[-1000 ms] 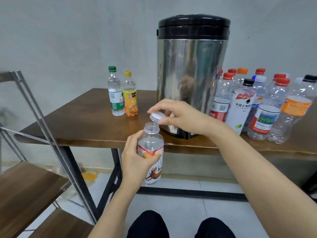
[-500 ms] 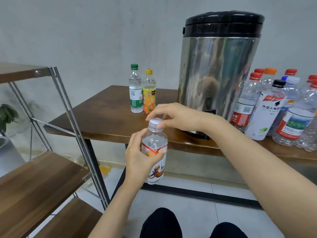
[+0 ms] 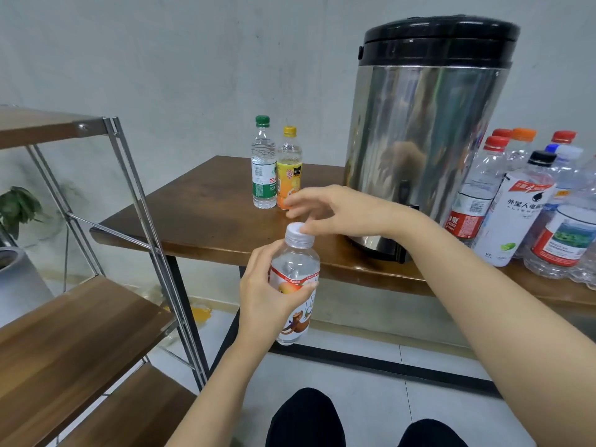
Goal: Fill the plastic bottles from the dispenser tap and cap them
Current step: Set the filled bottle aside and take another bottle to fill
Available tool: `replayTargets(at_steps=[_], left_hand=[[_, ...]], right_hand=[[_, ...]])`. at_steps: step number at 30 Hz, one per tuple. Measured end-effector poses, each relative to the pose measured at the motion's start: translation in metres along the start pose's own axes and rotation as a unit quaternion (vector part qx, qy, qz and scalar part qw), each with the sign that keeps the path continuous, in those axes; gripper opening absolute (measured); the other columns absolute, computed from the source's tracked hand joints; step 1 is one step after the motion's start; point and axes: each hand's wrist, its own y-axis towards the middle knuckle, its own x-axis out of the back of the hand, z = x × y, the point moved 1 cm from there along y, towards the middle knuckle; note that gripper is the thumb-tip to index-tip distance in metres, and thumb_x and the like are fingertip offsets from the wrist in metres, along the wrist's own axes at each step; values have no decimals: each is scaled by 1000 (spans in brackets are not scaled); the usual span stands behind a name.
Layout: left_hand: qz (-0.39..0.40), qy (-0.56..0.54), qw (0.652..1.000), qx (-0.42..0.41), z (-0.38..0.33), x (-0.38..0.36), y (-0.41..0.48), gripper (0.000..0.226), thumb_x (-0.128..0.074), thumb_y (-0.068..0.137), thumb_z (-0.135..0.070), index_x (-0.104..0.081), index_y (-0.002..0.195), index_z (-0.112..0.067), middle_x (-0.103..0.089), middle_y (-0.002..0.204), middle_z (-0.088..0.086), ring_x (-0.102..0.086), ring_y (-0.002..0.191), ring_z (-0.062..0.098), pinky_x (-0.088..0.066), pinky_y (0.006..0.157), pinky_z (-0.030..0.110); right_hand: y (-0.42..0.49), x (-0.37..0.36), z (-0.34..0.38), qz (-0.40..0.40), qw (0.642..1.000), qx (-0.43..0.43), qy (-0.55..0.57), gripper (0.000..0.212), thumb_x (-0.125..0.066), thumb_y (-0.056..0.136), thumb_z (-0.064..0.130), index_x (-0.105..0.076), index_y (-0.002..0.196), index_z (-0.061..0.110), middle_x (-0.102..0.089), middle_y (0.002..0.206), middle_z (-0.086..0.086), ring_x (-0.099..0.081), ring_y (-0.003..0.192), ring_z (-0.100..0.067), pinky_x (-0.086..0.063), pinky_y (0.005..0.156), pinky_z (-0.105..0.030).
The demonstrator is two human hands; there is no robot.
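My left hand (image 3: 267, 295) grips a small clear bottle (image 3: 295, 285) with a red-and-white label, holding it upright in front of the table edge. A white cap (image 3: 297, 230) sits on the bottle's neck. My right hand (image 3: 335, 209) reaches over from the right, its thumb and fingertips pinching the cap. The steel dispenser (image 3: 422, 137) with a black lid stands on the wooden table (image 3: 206, 204) behind my hands; my right wrist hides its tap.
A green-capped bottle (image 3: 263, 162) and a yellow-capped bottle (image 3: 289, 166) stand left of the dispenser. Several capped bottles (image 3: 516, 208) crowd the table's right side. A metal-framed wooden shelf (image 3: 74, 324) stands at the left, with a potted plant (image 3: 16, 208) beyond it.
My right hand brought the white cap down onto the bottle's neck and keeps working it. My view shifted left, so the dispenser sits further right.
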Motion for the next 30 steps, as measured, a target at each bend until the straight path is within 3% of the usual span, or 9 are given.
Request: replayTargets(at_steps=[2,5,9,13,15,18,22,27,30], left_hand=[[3,-1,1000,-6,0,1,0,72,-91,66,-19,-53,125,-35,-54,117,-21,-54,112,0,-48,85,8],[8,4,1000,-15,0,0,1,71,-91,65,-17,-57,126,-29,-55,118,-17,-55,112,1,-46,85,8],[-3,2,1000,7,3,2,1,72,-91,65,-19,-53,123,-38,-55,117,-18,-55,110,-1,-47,83,6],[5,22,1000,-2,6,3,4,72,-91,65,-22,-53,125,-35,-55,119,-16,-54,112,1,-46,86,7],[0,22,1000,8,8,4,5,71,-91,66,-23,-53,125,-35,-56,118,-15,-55,112,3,-47,84,7],[-2,21,1000,17,12,6,7,72,-91,66,-22,-55,128,-30,-56,119,-13,-57,111,8,-52,86,13],[9,33,999,4,14,7,9,72,-91,65,-22,-55,126,-32,-55,119,-15,-55,112,4,-47,85,8],[2,23,1000,13,15,7,11,71,-91,65,-20,-56,126,-29,-56,116,-14,-54,110,-1,-46,83,5],[-9,17,1000,7,14,8,15,71,-91,65,-19,-56,124,-31,-56,114,-17,-54,108,-5,-46,81,5]], right_hand=[[3,-3,-5,-26,999,13,16,35,-69,92,20,-62,126,18,-71,112,5,-65,100,0,-50,89,-15],[10,-8,-7,-89,995,11,-34,30,-74,86,32,-69,112,17,-72,97,5,-64,90,-3,-46,77,-13],[10,-7,-9,-5,1000,-7,25,45,-75,86,29,-59,128,26,-69,113,9,-65,100,-1,-53,85,-16],[12,-11,-8,-55,997,-14,-59,41,-76,81,43,-65,115,23,-67,96,9,-61,81,-2,-48,73,-18],[13,-13,-9,-43,997,-18,-61,48,-72,83,49,-58,124,29,-64,106,12,-59,90,-2,-50,82,-22],[13,-11,-11,-3,1000,4,26,53,-75,86,29,-51,133,31,-64,123,12,-63,106,-4,-50,93,-19],[15,-11,-9,-67,998,-4,2,44,-82,78,32,-62,116,21,-72,95,5,-67,82,-7,-57,80,-27],[18,-16,-12,-55,997,8,46,46,-81,80,29,-61,121,23,-72,102,8,-66,90,-1,-52,85,-15],[26,-24,-19,-124,990,16,70,39,-79,81,32,-63,115,21,-71,94,5,-62,81,-5,-50,81,-17]])
